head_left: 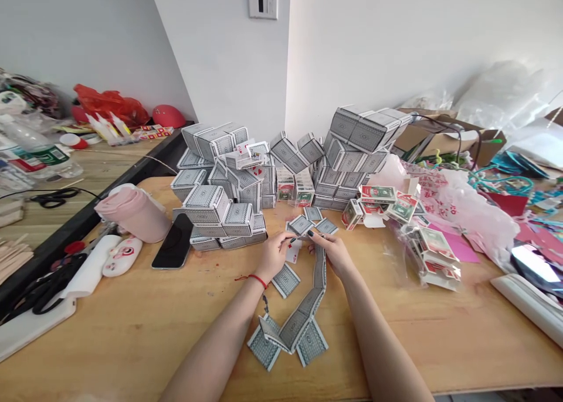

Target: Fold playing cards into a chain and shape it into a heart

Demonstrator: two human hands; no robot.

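Note:
My left hand (273, 253) and my right hand (331, 251) meet near the middle of the wooden table (176, 331). Both pinch the top end of a chain of folded playing cards (303, 317) with grey patterned backs. The chain trails back toward me along the table and ends in a small cluster of cards. A red string circles my left wrist. Loose cards (313, 221) lie just beyond my fingers, and one card (285, 280) rests below my left hand.
Piles of grey card decks (220, 191) stack at the back against the wall, with more decks (356, 150) to the right. Card boxes (387, 205) and plastic bags lie right. A black phone (173, 242), pink roll (134, 213) and scissors (37, 293) sit left.

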